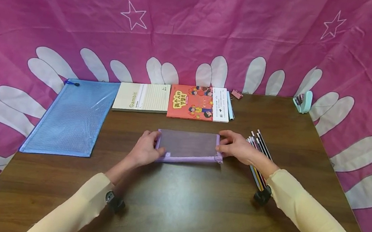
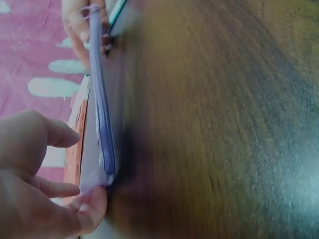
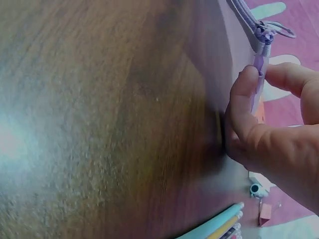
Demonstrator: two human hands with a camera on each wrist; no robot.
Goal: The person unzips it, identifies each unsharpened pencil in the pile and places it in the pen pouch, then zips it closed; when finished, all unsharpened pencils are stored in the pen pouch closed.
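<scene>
A purple-edged, see-through zipper pouch (image 1: 187, 145) is held between both hands above the brown table, its zipper side nearer me. My left hand (image 1: 147, 148) grips the pouch's left end. In the left wrist view, fingers (image 2: 94, 206) hold its corner beside the purple zipper (image 2: 101, 99). My right hand (image 1: 237, 148) pinches the right end near the zipper pull (image 3: 264, 34), with thumb and finger on either side of the edge in the right wrist view. Several pencils (image 1: 261, 143) lie beside and partly under the right forearm.
A blue mesh zipper bag (image 1: 68, 118) lies at the left. Behind the pouch are a notebook (image 1: 141, 97), a red book (image 1: 191, 102) and a pink binder clip (image 1: 237, 94). A mint-coloured stapler-like item (image 1: 306, 102) stands at the back right. A pink cloth (image 1: 196, 29) hangs behind the table.
</scene>
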